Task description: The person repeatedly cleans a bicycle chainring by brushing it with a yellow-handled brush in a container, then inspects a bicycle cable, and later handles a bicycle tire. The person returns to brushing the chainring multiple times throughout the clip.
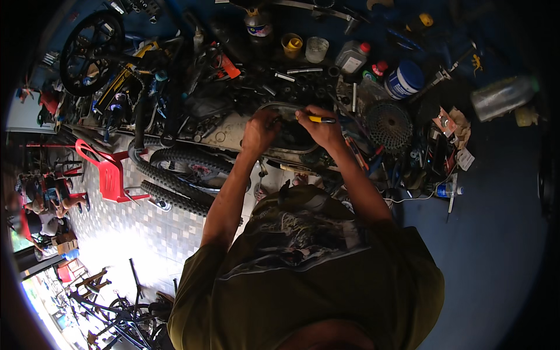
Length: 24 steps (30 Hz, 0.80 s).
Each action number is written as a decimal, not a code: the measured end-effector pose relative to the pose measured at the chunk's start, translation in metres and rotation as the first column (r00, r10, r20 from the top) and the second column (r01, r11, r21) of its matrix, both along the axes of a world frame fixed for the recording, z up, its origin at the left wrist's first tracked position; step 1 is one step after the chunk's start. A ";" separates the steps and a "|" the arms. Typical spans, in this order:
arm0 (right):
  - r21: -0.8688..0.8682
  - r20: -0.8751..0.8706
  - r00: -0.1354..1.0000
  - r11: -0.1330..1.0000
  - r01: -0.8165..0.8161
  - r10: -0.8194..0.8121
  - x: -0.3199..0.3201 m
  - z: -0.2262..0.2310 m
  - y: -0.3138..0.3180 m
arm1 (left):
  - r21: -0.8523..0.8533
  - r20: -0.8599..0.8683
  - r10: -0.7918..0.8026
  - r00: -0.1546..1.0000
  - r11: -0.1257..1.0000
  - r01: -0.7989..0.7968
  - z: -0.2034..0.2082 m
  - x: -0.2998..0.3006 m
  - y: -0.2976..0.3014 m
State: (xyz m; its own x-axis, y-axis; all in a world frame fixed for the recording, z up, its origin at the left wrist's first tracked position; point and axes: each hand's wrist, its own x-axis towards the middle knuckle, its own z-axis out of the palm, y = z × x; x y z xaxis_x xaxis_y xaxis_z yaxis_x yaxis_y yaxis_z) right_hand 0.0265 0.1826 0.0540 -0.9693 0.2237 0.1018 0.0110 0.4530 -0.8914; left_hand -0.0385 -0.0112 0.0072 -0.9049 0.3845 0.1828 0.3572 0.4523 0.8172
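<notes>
Both hands are over a dark shallow tray (306,150) with a pale rim on the workbench. My right hand (319,129) is closed around a tool with a yellow-and-black handle (322,119); its working end is too dark to make out. Just left of it, my left hand (259,131) has its fingers curled together over the tray's left side. Whatever those fingers pinch is hidden in shadow. Small dark parts lie around the tray, and a short silver socket-like cylinder (284,77) rests beyond it.
A large bicycle cassette (388,125) lies right of my hands. Behind stand a blue-and-white tub (403,80), a grey bottle with a red cap (353,56) and a cup (317,49). Bicycle tyres (189,163) and a red chair (111,169) are at left.
</notes>
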 end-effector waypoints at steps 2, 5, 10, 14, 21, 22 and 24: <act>0.004 -0.034 0.999 1.000 -0.022 0.022 0.003 -0.001 -0.004 | -0.030 0.034 -0.005 0.999 1.000 0.006 0.006 0.002 -0.002; -0.045 -0.083 0.995 0.997 -0.065 0.061 0.003 -0.001 -0.015 | -0.027 -0.095 -0.007 0.995 1.000 0.005 -0.005 -0.002 -0.006; 0.023 0.053 0.998 0.999 -0.046 0.045 0.007 -0.018 0.012 | 0.013 -0.045 0.026 0.999 1.000 -0.025 0.007 0.000 -0.012; 0.130 -0.003 0.996 0.988 -0.083 0.085 0.015 -0.040 0.020 | 0.136 -0.028 0.018 0.999 0.991 -0.014 0.006 0.001 -0.008; -0.055 0.055 0.998 0.998 -0.032 0.035 0.012 -0.006 0.006 | 0.049 0.024 -0.018 1.000 0.999 0.016 -0.001 0.000 -0.010; -0.094 0.012 0.999 0.994 -0.047 0.048 0.012 0.006 -0.004 | 0.052 -0.016 -0.026 1.000 0.998 0.026 -0.001 0.000 -0.010; -0.072 -0.106 0.989 0.991 -0.111 0.103 0.008 0.006 -0.017 | 0.031 -0.076 -0.040 0.996 0.999 0.043 0.000 -0.001 -0.008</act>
State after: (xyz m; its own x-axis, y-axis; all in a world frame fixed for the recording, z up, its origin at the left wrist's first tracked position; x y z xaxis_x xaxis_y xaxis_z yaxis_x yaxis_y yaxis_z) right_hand 0.0347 0.1660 0.0596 -0.9737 0.1300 0.1872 -0.1264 0.3757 -0.9181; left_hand -0.0397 -0.0195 0.0070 -0.8715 0.4142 0.2626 0.4360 0.4093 0.8014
